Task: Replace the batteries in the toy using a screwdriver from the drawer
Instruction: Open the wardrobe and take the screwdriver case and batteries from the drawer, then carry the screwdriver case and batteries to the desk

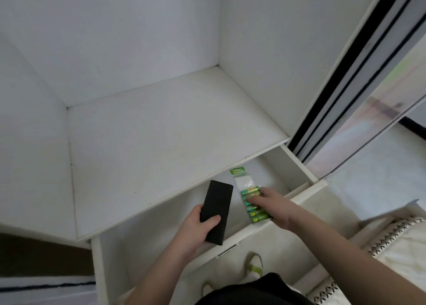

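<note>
Left hand [196, 226] clamped around a black case [216, 212] above the open white drawer [299, 166]; right hand [274, 206] fingers [253, 199] closed on a green battery pack [250, 196] inside it.

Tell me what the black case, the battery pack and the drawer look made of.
Black case: matte, dull black, no shine; probably plastic or fabric-covered, can't tell which. Battery pack: glossy clear plastic film over green printed card, glare on it. Drawer: smooth white painted or laminated board, flat square edges.
</note>
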